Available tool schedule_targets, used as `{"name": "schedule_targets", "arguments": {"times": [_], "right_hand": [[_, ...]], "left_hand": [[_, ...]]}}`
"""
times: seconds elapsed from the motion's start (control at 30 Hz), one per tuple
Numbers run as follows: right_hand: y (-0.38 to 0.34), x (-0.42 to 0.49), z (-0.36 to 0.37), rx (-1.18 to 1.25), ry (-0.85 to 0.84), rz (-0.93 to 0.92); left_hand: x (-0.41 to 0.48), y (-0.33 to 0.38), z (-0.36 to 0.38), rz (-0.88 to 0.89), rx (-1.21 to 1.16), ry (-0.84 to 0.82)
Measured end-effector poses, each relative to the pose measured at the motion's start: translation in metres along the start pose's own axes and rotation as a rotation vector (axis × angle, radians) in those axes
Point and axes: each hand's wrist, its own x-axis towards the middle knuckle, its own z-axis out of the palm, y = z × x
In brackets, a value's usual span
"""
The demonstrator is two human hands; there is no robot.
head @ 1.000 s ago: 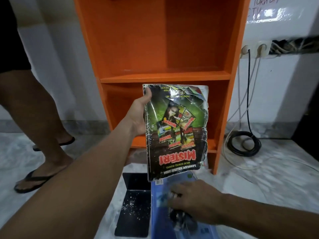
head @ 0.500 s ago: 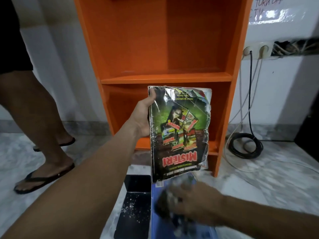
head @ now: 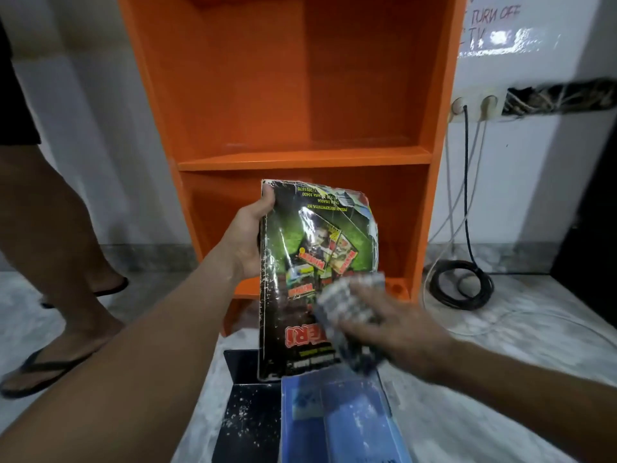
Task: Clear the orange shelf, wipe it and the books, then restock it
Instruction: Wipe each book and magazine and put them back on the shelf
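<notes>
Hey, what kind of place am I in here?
Probably a room in a home or lodging: an orange shelf stands on a marble-look floor, cables run from wall sockets, and a handwritten TURN OFF note sits above.

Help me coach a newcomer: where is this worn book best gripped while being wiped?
Grip the book by its left edge, from the left, as the left hand does, thumb in front. It stands upright, its right edge is torn and curled, and that leaves the cover free for the cloth in the right hand.
</notes>
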Motion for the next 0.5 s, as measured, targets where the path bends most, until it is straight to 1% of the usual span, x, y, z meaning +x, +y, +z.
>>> {"name": "schedule_targets", "arguments": {"times": [0.03,0.07,0.1,0.13,0.17,0.2,0.23,0.3,0.33,0.4,0.43,0.47,0.5], "right_hand": [[-0.006,-0.017,0.012,0.004,-0.105,-0.104],[-0.010,-0.026,0.013,-0.049,-0.146,-0.197],[-0.014,-0.029,0.007,-0.088,-0.113,-0.264],[-0.013,-0.025,-0.004,-0.107,-0.063,-0.269],[-0.014,-0.014,-0.022,-0.028,0.004,-0.217],[-0.007,0.001,-0.033,-0.009,0.131,-0.159],[-0.002,0.019,-0.049,0.032,0.264,-0.049],[0.013,0.052,-0.071,0.039,0.478,0.202],[0.016,0.065,-0.077,0.062,0.518,0.267],[0.007,0.069,-0.064,0.157,0.441,0.309],[-0.002,0.059,-0.043,0.200,0.356,0.285],[-0.015,0.045,-0.025,0.160,0.284,0.214],[-0.028,0.029,-0.010,0.095,0.173,0.131]], "left_hand": [[-0.002,0.000,-0.004,0.016,0.021,0.020],[-0.003,-0.001,-0.008,0.023,0.035,0.044],[-0.003,-0.003,-0.013,0.024,0.031,0.059],[-0.004,-0.003,-0.017,0.032,0.018,0.062],[-0.005,-0.004,-0.019,0.042,0.007,0.059],[-0.006,-0.004,-0.020,0.048,0.007,0.055],[-0.006,-0.004,-0.019,0.048,0.012,0.051],[-0.006,-0.002,-0.014,0.043,0.018,0.031],[-0.006,-0.002,-0.010,0.049,0.017,0.020],[-0.007,0.003,-0.001,0.061,-0.005,0.006],[-0.007,0.006,0.002,0.061,-0.032,0.001],[-0.008,0.009,0.005,0.064,-0.055,-0.003],[-0.009,0.011,0.005,0.072,-0.063,0.003]]}}
